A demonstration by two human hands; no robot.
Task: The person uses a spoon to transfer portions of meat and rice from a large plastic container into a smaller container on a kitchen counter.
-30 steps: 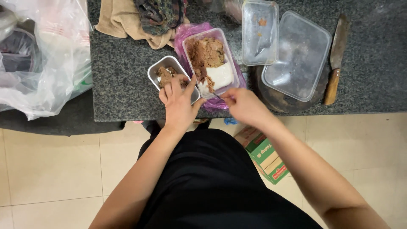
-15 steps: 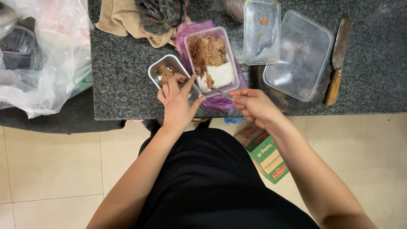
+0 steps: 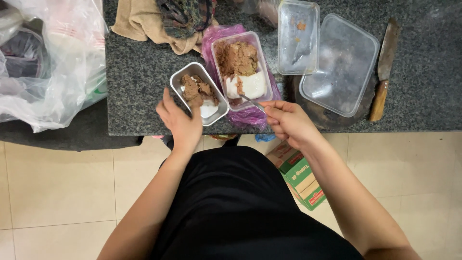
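A small metal tin (image 3: 179, 80) with brown and white food sits near the front edge of a dark granite counter (image 3: 139, 96). My left hand (image 3: 179, 121) rests against the tin's near side, a finger reaching onto the food. Beside it stands a clear plastic container (image 3: 242, 67) of brown and white food on a purple plastic bag (image 3: 250, 117). My right hand (image 3: 288, 123) grips a metal spoon (image 3: 251, 101) whose tip lies in the white food of that container.
A clear lid (image 3: 298, 37) and an empty clear tub (image 3: 340, 65) lie to the right, with a wooden-handled knife (image 3: 384, 72) beyond. Cloths (image 3: 159, 21) are at the back. A plastic bag (image 3: 53, 62) bulges left. A cardboard box (image 3: 301, 175) stands on the tiled floor.
My left hand slid off the tin's top to its near left side, uncovering the food. My right hand brought the spoon into the plastic container.
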